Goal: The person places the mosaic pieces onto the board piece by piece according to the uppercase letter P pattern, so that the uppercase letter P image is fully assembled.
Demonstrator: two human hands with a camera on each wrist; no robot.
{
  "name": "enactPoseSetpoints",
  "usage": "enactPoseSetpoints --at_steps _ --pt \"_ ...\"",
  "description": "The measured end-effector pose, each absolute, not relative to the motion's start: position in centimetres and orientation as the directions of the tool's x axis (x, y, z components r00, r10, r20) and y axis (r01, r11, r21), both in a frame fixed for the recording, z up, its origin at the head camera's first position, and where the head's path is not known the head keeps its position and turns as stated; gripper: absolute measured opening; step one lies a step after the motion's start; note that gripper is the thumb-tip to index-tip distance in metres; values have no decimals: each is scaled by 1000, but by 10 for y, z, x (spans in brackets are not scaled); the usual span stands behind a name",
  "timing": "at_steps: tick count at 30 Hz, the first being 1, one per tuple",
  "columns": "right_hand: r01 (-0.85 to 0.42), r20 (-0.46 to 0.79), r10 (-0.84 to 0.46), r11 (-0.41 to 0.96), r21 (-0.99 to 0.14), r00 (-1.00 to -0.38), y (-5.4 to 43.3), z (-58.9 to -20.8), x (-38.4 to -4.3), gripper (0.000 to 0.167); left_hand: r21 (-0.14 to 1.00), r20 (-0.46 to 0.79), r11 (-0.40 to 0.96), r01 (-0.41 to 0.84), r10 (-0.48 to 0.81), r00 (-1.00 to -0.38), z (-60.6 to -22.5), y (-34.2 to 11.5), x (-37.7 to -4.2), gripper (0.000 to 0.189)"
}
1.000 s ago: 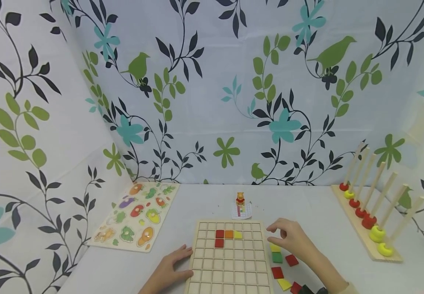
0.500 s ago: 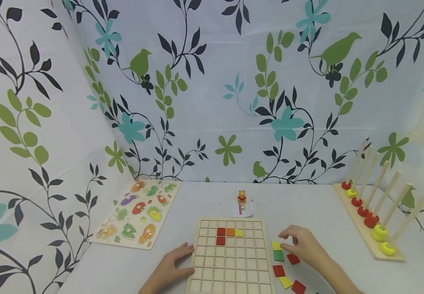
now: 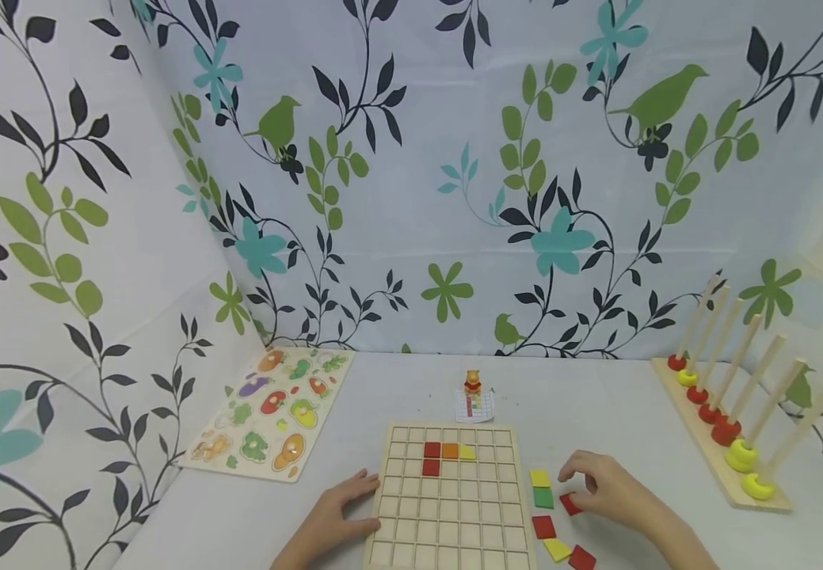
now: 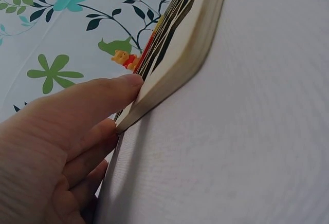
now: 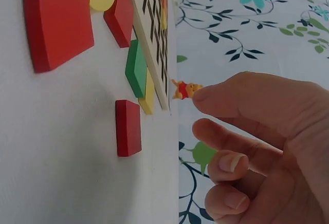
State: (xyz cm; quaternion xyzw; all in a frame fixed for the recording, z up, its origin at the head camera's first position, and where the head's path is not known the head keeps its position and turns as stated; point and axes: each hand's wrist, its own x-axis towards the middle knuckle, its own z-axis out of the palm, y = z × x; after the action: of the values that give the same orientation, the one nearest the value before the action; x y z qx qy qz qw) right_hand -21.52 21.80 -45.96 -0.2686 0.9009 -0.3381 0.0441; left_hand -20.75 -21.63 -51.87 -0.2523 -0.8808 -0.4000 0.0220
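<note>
A wooden grid board (image 3: 457,546) lies on the table, with red (image 3: 431,467), orange (image 3: 450,451) and yellow tiles (image 3: 466,452) in its upper cells. My left hand (image 3: 333,514) rests against the board's left edge, thumb and fingers spread along it. To the right of the board, my right hand (image 3: 607,487) is over a loose red tile (image 3: 570,504), thumb and index finger apart. In the right wrist view that red tile (image 5: 128,129) lies on the table, and nothing sits between the fingers.
Loose yellow (image 3: 540,478), green (image 3: 543,498) and red tiles (image 3: 543,527) lie beside the board. Behind it, a small bear figure (image 3: 472,382) stands on a patterned card (image 3: 474,406). A vegetable puzzle (image 3: 272,416) is at left, a peg rack with rings (image 3: 726,443) at right.
My right hand has moved right and down, from the board's right edge past the yellow tile to the loose red tile. The left hand stays at the board; the view shifts slightly.
</note>
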Motion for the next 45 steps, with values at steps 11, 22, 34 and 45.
enactPoseSetpoints --at_steps 11,22,34,45 --pt "-363 -20 -499 658 -659 -867 227 -470 -216 28 701 237 547 458 427 -873 -521 -214 -210 57" --pt "-346 -36 -482 676 -650 -875 228 -480 -217 22 688 237 561 460 426 -873 -518 -213 -209 56" --pt "-331 -39 -469 678 -657 -882 225 -480 -217 19 722 187 553 417 424 -886 -518 -214 -207 57" --pt "-386 9 -517 627 -676 -856 219 -475 -217 23 713 204 550 434 430 -879 -517 -215 -206 57"
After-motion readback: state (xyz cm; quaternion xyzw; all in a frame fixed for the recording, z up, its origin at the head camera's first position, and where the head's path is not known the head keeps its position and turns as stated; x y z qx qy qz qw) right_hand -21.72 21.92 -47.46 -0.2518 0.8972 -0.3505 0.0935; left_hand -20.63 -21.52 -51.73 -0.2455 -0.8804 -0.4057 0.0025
